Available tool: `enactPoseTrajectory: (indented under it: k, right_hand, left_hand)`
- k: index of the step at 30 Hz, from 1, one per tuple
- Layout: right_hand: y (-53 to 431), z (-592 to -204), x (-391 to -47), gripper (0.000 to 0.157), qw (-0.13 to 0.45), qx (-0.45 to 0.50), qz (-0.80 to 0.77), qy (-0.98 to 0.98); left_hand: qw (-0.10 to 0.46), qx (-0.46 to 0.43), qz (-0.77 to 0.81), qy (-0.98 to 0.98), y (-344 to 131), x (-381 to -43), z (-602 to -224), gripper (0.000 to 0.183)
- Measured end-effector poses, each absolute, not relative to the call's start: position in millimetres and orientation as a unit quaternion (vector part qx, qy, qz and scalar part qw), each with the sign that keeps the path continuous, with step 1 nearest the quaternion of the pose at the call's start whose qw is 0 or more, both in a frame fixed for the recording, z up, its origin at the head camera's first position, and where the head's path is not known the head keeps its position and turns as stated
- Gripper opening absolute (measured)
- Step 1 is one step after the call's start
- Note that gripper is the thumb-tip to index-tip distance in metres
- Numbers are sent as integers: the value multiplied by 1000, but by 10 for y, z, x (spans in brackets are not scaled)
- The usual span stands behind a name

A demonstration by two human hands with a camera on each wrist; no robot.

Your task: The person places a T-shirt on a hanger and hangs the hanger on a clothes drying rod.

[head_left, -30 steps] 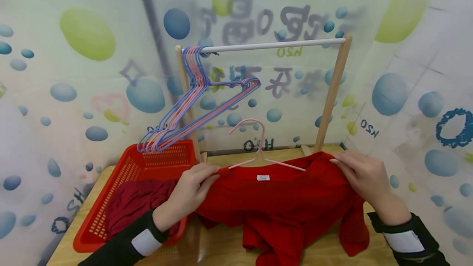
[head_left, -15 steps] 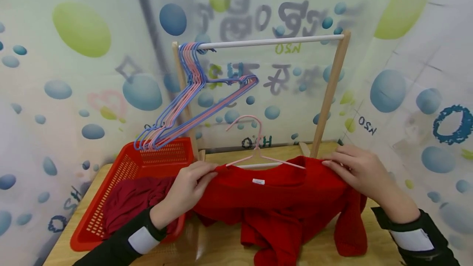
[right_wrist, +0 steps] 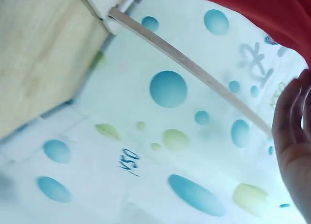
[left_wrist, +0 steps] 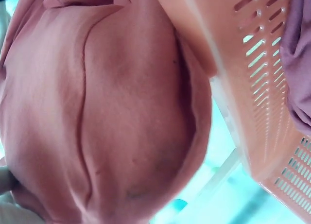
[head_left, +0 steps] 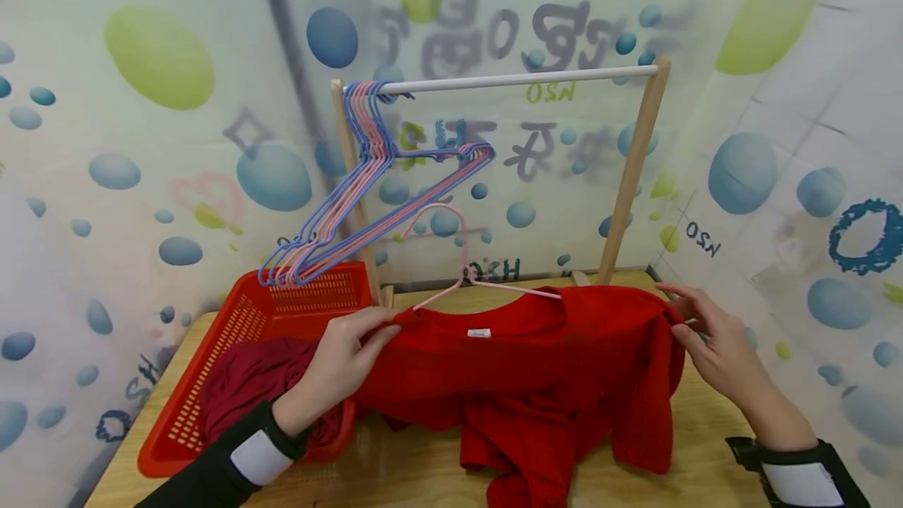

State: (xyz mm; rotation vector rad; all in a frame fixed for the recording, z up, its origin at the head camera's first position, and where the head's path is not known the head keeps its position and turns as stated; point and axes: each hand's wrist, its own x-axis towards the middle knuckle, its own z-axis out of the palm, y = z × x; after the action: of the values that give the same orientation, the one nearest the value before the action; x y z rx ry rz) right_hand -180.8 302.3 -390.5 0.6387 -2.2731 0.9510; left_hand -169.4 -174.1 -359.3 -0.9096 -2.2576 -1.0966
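A red sweater (head_left: 515, 367) with a white neck label hangs over a pink hanger (head_left: 469, 277), whose hook and upper arms stick out of the neckline. My left hand (head_left: 346, 355) pinches the sweater and hanger at the left side of the neck. At the opposite shoulder end, my right hand (head_left: 716, 351) holds the cloth between thumb and fingers. The hanger's right arm disappears inside the sweater. In the left wrist view the sweater (left_wrist: 131, 102) fills most of the picture. The right wrist view catches my right hand (right_wrist: 294, 131) beside the red cloth (right_wrist: 272, 12).
Blue and pink hangers (head_left: 377, 155) bunch at the left of a rack's white rail (head_left: 522, 81), held by wooden posts (head_left: 632, 179). A red basket (head_left: 233, 312) with dark red cloth (head_left: 257, 382) stands left on the wooden table (head_left: 402, 477). A patterned curtain hangs behind.
My right hand has slid outward from beside the neck to the right shoulder end. The hanger and sweater have shifted left, and my left hand slightly left with them.
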Motion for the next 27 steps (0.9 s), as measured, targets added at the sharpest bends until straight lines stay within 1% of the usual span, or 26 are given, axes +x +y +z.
enactPoseTrajectory:
  k: [2, 3, 5, 8, 10, 13, 16, 20, 24, 27]
  right_hand:
    - [3065, -3955, -1776, 43, 269, 220, 379, -858]
    - [3075, -3973, -1762, 43, 258, 215, 389, -858]
    - [3076, -3989, -1741, 37, 241, 213, 399, -859]
    - [3050, -3982, -1729, 23, 232, 216, 430, -845]
    - [3029, -3963, -1727, 19, 249, 213, 456, -827]
    - [3015, -3933, -1727, 21, 284, 191, 469, -814]
    - [3029, -3912, -1736, 18, 321, 145, 442, -825]
    - [3082, -3905, -1728, 12, 346, 90, 422, -833]
    - [3126, -3929, -1697, 9, 336, 76, 412, -844]
    - [3168, -3954, -1663, 10, 310, 81, 400, -859]
  left_hand:
    - [231, -320, -402, -826, -1763, -1694, -3585, 18]
    - [230, -315, -403, -828, -1773, -1694, -3581, 18]
    - [229, -307, -404, -831, -1790, -1696, -3576, 17]
    - [226, -302, -408, -832, -1803, -1700, -3572, 17]
    - [224, -301, -408, -832, -1804, -1704, -3574, 17]
    - [222, -299, -409, -833, -1809, -1704, -3584, 17]
    - [220, -294, -407, -836, -1825, -1697, -3596, 18]
    - [214, -277, -419, -838, -1851, -1681, -3586, 18]
    - [204, -258, -442, -835, -1869, -1671, -3556, 18]
    - [192, -259, -450, -833, -1851, -1671, -3551, 18]
